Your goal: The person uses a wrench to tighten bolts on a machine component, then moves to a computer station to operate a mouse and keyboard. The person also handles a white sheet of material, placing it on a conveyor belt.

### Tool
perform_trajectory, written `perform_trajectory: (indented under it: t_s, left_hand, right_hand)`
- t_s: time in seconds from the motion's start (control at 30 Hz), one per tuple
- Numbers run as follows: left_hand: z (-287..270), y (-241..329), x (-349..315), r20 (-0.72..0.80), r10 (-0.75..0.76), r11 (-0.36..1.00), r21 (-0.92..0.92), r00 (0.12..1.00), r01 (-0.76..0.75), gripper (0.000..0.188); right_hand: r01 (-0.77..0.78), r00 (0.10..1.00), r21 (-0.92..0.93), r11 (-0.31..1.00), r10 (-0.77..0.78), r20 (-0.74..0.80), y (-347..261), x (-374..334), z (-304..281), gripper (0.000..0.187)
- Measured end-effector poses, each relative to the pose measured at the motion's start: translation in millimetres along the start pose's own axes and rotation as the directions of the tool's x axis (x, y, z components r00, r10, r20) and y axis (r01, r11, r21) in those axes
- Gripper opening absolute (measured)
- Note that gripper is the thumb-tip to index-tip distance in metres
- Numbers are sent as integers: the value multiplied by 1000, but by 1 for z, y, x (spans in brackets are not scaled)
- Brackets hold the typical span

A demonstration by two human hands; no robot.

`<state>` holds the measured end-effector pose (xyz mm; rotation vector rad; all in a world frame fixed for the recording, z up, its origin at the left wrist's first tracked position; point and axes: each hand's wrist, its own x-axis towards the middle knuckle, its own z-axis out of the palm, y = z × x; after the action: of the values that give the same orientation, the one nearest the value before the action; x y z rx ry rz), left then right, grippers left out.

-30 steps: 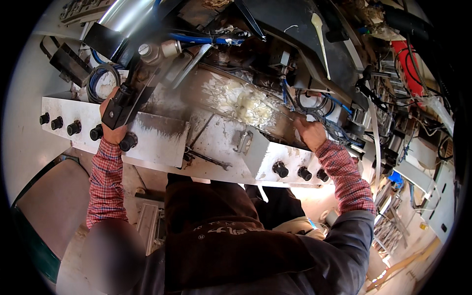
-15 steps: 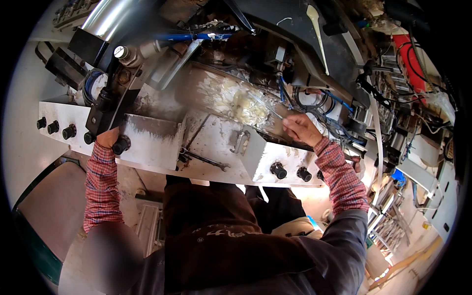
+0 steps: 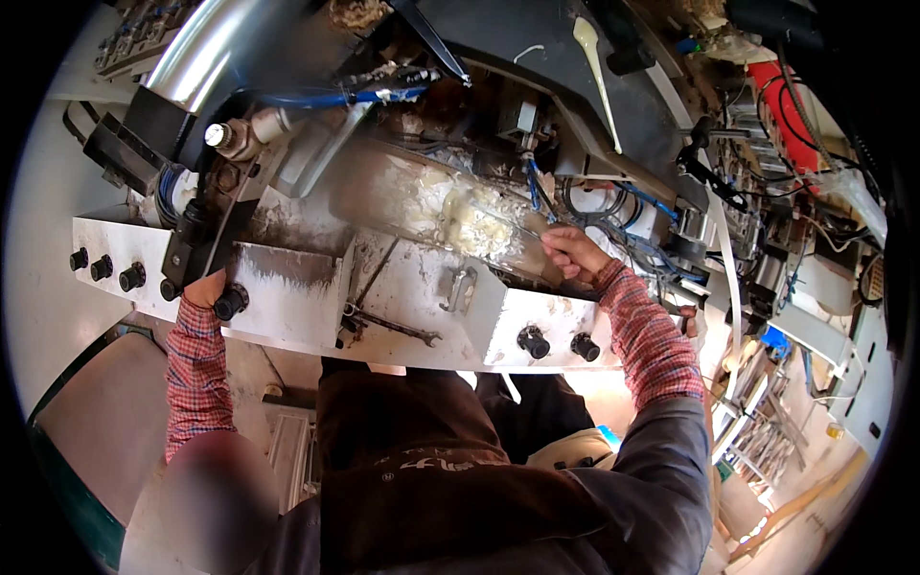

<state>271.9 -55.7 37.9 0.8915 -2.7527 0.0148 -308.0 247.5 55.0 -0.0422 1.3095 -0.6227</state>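
Observation:
My right hand (image 3: 575, 254) is closed around the end of a thin metal rod-like tool (image 3: 517, 225). The tool reaches leftward into a long greyish trough (image 3: 369, 196), over a heap of cream-white, flaky, paste-like material (image 3: 482, 233). Whether its tip is buried in the heap I cannot tell. Far to the left, my left hand (image 3: 204, 287) rests at the lower end of a black metal bracket (image 3: 196, 244), beside a black knob (image 3: 230, 303). The bracket hides its fingers.
A wrench (image 3: 398, 329) lies on the white machine housing (image 3: 422, 287) in front of the trough. More black knobs (image 3: 534, 342) stick out along the front. Blue hoses (image 3: 335, 98) and a shiny metal cylinder (image 3: 196, 53) stand behind. Cables and racks crowd the right side.
My right hand has moved slightly left with the tool, and the cream material lies more heaped together. The whole view has shifted a little. My left hand stays at the bracket.

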Motion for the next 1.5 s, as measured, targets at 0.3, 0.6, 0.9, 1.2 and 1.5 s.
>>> perform_trajectory:
  t_s: [0.3,0.6,0.9,1.2,1.5]
  left_hand:
    - [-45,54,81,-43,-347,698,-680,937,227,36]
    - [-59,61,89,0,-382,558,-797,924,231,23]
    - [-59,59,85,-16,-364,551,-810,931,202,21]
    - [-47,56,83,-4,-363,537,-818,932,206,18]
    - [-46,53,79,-5,-323,542,-820,947,181,15]
  right_hand:
    - [-126,955,-196,972,66,-289,-13,-101,-13,13]
    - [410,807,-346,844,-512,-293,-33,-254,141,16]
    - [878,412,13,478,-744,-525,-171,-162,251,19]
    - [650,490,-35,759,-454,-744,-281,-102,239,15]
    - [551,437,-33,834,-322,-840,-334,-75,245,26]
